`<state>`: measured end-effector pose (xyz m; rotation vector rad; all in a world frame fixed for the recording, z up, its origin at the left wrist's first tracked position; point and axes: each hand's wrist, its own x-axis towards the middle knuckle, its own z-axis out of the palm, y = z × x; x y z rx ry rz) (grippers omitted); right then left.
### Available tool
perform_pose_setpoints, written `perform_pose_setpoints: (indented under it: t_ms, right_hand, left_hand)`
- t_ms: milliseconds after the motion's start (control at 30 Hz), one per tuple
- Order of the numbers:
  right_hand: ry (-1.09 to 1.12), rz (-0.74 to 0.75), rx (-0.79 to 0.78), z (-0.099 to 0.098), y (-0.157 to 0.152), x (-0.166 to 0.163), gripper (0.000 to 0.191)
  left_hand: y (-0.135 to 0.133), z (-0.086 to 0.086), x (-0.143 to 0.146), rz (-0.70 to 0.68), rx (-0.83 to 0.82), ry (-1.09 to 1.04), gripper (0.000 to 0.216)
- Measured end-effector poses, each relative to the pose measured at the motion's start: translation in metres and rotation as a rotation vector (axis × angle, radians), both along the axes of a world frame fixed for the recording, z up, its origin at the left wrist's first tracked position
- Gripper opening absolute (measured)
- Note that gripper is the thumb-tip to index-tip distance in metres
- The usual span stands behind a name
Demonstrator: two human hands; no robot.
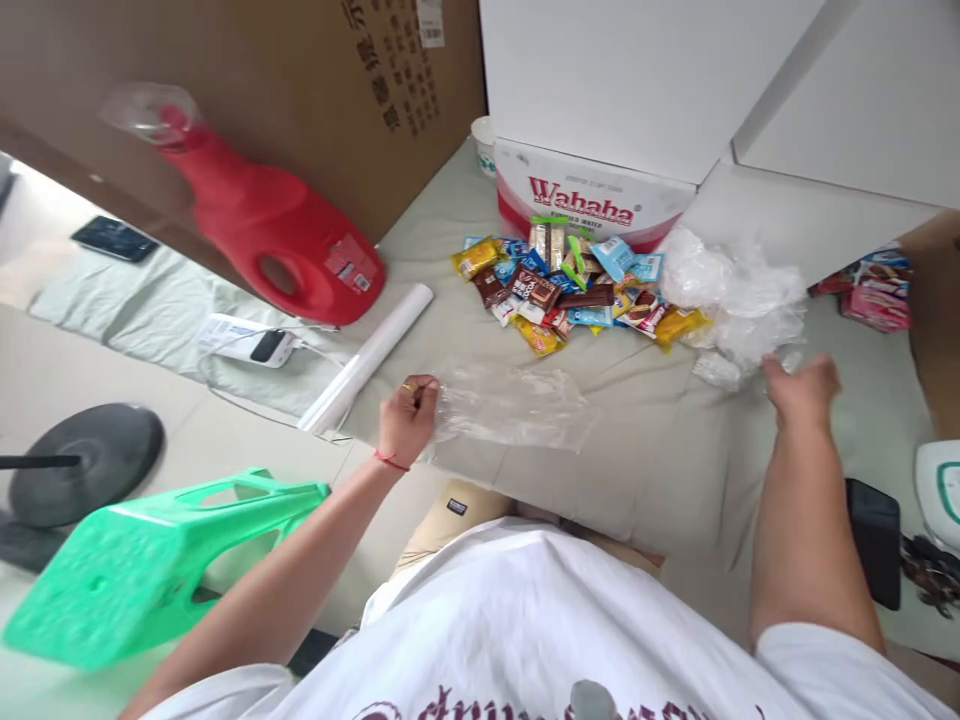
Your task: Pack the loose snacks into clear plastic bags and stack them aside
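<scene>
Fingers, left: mine are pinched at the near end of a clear plastic bag (517,405); left hand (409,415) near the front edge of the pale cloth (645,430). The bag trails rightward, limp and flat; whether it rests on the cloth, cannot tell.

Fingers, right: right hand (802,390) just beside the heap of crumpled clear plastic (739,290), thumb apart from the curled fingers. Blurred; cannot tell whether they grip anything.

Wrapped snacks (570,285) lie piled loose in front of the Wahaha carton (592,200), beyond the bag.

Step in hand, my judgement: handling a single bag, with no snack visible in it. Next move seems to call for both sets of fingers at the bag's mouth, parting the thin film gently.
</scene>
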<state>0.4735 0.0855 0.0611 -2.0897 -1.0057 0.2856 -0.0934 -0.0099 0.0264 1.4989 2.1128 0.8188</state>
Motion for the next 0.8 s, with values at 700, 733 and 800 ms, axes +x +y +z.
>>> perform_pose_setpoints:
  t_ms: [700,733,800]
  right_hand:
    - [-0.276,0.723,-0.442,-0.018,-0.051,-0.269,0.026]
    - [-0.270,0.719,-0.444,-0.021,-0.053,-0.268,0.021]
    - [-0.237,0.704,-0.389,-0.025,-0.059,-0.262,0.014]
  left_hand:
    - [-0.051,-0.018,0.024,-0.064,0.213,-0.403,0.022]
    - [-0.051,-0.019,0.023,-0.056,0.203,-0.409,0.021]
    - [-0.049,-0.022,0.021,-0.042,0.172,-0.427,0.021]
